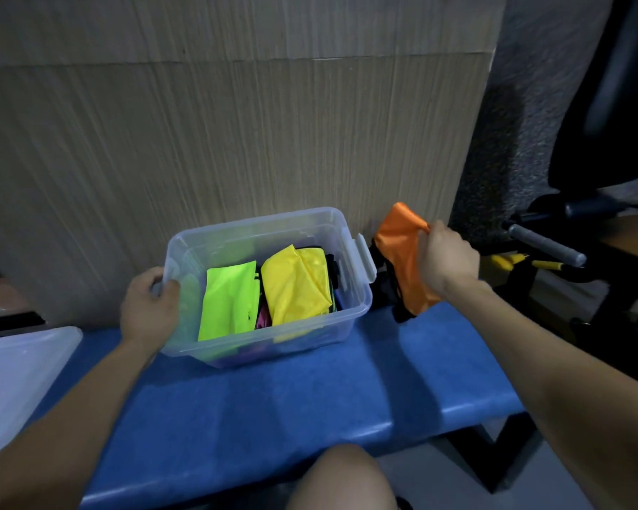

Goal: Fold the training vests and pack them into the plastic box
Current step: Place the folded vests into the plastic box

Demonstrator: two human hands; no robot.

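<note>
Beside the plastic box, the right hand pinches a crumpled orange vest.

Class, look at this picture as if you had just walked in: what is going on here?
A person is packing training vests into a clear plastic box on a blue bench. The left hand grips the box's left end. The right hand holds an orange vest beside the box, outside it. A neon green vest and a yellow vest already lie folded inside. The lid rests on the bench's left.
</note>
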